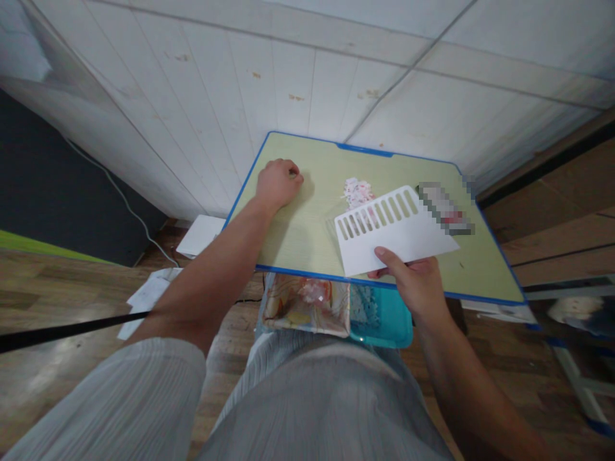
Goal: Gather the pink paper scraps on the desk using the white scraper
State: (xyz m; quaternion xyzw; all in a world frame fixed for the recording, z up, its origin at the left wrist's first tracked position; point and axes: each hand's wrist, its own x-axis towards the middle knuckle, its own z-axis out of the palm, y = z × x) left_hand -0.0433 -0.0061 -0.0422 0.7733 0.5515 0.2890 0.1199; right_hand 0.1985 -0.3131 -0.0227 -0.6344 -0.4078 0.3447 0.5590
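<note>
My right hand (416, 282) grips the lower edge of a white slotted card (379, 240), thumb on top and fingers underneath. A row of cut-out slots runs along the card's far side. Behind it, partly covered by the card, lies a small heap of white and pink pieces (358, 191), too small to make out. My left hand (280, 183) rests over the left part of the pale green tabletop (317, 166), its fingers curled closed. Whatever those fingers hold, if anything, is hidden.
A blurred-out flat object (444, 208) lies on the table's right side. Below the front edge are a patterned box (307, 323) with a plastic bag inside and a turquoise tub (401, 320) with pale pieces. A white plank wall (288, 70) stands behind.
</note>
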